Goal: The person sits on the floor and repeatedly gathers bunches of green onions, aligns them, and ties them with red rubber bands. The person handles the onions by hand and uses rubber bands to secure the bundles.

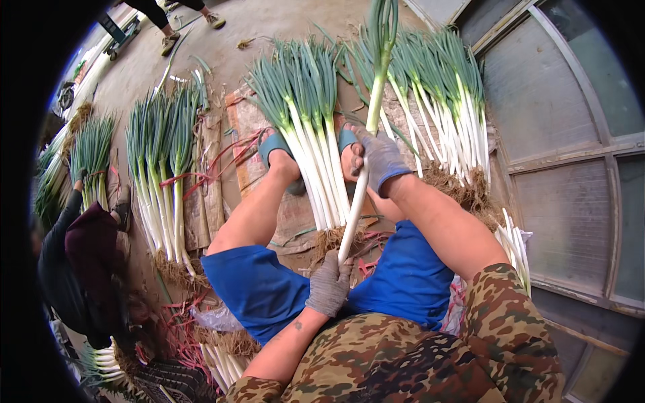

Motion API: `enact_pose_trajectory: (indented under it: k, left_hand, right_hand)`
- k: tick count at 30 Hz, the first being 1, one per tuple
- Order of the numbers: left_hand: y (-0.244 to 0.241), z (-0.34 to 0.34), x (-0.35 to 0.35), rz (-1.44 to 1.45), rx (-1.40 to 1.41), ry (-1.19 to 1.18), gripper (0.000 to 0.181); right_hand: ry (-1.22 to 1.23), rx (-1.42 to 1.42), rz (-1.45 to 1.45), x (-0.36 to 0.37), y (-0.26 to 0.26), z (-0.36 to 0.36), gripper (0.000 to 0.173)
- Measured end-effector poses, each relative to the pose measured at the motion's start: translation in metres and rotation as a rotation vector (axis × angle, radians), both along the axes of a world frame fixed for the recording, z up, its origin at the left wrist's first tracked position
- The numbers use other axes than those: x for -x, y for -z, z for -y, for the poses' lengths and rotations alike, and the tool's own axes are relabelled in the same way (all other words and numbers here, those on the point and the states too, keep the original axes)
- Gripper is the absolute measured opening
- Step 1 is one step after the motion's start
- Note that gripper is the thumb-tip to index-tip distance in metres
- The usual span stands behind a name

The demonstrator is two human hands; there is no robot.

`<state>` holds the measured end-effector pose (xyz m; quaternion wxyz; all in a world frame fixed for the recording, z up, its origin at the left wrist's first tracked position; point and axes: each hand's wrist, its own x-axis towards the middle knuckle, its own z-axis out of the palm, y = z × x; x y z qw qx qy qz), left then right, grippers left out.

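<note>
A long Welsh onion (357, 206) runs upward between my two gloved hands, with its green leaves at the far end. My left hand (330, 284) grips its lower white end, near my lap; the roots there are hidden. Higher on the stalk, my right hand (377, 153) is closed around it where white turns to green. Below it a bunch of Welsh onions (307, 131) lies between my sandalled feet, roots towards me. To its right, beyond my right hand, is a larger pile of Welsh onions (446, 101).
On the left, red ties (201, 179) cross another bunch of onions (164, 161) on flattened sacking (211, 151). A bent-over co-worker (85, 252) handles onions at far left. Someone's legs (166, 25) stand near a wheeled cart (121, 32). A framed panel wall (554, 151) borders the right.
</note>
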<state>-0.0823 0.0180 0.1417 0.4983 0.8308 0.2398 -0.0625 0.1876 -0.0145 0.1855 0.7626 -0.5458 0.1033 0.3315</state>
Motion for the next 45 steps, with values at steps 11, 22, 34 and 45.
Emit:
enact_pose_trajectory:
  k: [11, 22, 34, 45]
  left_hand:
    - [0.006, 0.014, -0.04, -0.111, 0.197, 0.034, 0.037]
    - [0.154, 0.0, -0.045, 0.054, -0.102, -0.544, 0.038]
    - [0.232, -0.016, -0.049, -0.48, -0.038, -0.513, 0.044]
    - [0.247, -0.012, -0.05, -0.452, -0.104, -0.35, 0.038]
  right_hand:
    - [-0.008, 0.406, 0.288, -0.021, 0.011, -0.044, 0.022]
    - [-0.406, 0.677, 0.612, -0.058, 0.15, -0.174, 0.043]
    - [-0.984, 1.121, 0.952, -0.055, 0.249, -0.195, 0.054]
    - [-0.947, 1.157, 1.012, -0.041, 0.24, -0.168, 0.063]
